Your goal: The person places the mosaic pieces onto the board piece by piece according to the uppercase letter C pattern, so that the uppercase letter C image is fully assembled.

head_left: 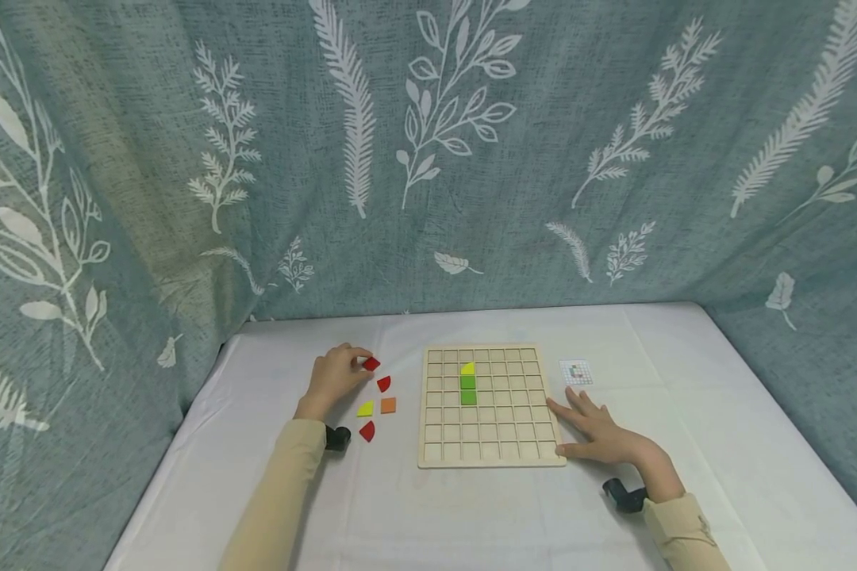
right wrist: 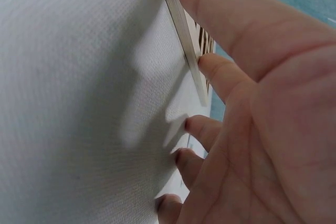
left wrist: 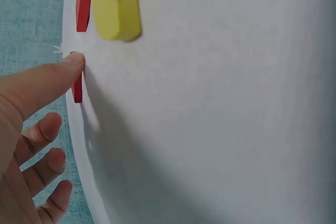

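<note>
My left hand (head_left: 334,376) pinches a red quarter-circle piece (head_left: 371,363) between thumb and index finger, left of the board. In the left wrist view the thumb (left wrist: 47,80) covers part of that piece, and the other fingers hang loosely apart from it. A second red piece (head_left: 384,384) lies just below. The wooden grid board (head_left: 493,461) carries two green squares (head_left: 468,389) with a yellow quarter-circle (head_left: 467,369) above them. With its fingers spread, my right hand (head_left: 600,436) rests at the board's right edge, thumb and index fingertip touching the rim.
Further pieces lie left of the board: an orange square (head_left: 389,405), a yellow quarter-circle (head_left: 366,409) and a third red piece (head_left: 367,431). A small printed pattern card (head_left: 576,372) sits beyond the right hand. Patterned curtain (head_left: 428,262) hangs behind the white-covered table (head_left: 486,515).
</note>
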Tool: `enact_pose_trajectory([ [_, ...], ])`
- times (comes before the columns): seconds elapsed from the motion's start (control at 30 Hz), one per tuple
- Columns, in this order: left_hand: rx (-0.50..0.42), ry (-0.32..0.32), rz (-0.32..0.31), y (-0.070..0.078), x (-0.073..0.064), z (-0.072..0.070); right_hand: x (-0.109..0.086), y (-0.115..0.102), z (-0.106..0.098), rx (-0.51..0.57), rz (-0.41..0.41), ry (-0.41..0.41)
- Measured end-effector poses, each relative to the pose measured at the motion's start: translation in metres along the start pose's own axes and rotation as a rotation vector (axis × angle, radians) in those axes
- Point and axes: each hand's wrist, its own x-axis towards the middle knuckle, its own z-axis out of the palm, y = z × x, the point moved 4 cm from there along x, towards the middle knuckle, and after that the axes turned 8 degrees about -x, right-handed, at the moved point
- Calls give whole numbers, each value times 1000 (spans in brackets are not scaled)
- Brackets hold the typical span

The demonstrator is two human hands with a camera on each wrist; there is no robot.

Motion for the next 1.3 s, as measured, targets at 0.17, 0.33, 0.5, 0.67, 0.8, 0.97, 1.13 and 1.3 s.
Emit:
enact_pose_trajectory([
  [0.17, -2, -10, -18, -4, 1, 0, 0, 1, 0, -1, 2, -3],
  [0.33, -11, -16, -21, -4, 1, -1, 0, 1, 0, 1, 1, -5],
  [0.5, -24, -14, -33, -5, 2, -1, 0, 1, 0, -1, -2, -7],
  [0.67, -35, -6, -41, -7, 3, -1, 0, 1, -1, -1, -1, -4],
  [0.8, -32, -8, -61, -8, 3, -1, 0, 2, -1, 1, -1, -2],
  [0.97, -29, -14, -74, -7, 3, 0, 1, 2, 0, 1, 4, 0],
  [1.13, -22, -18, -69, -6, 4, 0, 1, 2, 0, -1, 4, 2],
  [1.3, -22, -13, -57, -3, 5, 0, 1, 2, 0, 1, 1, 0],
])
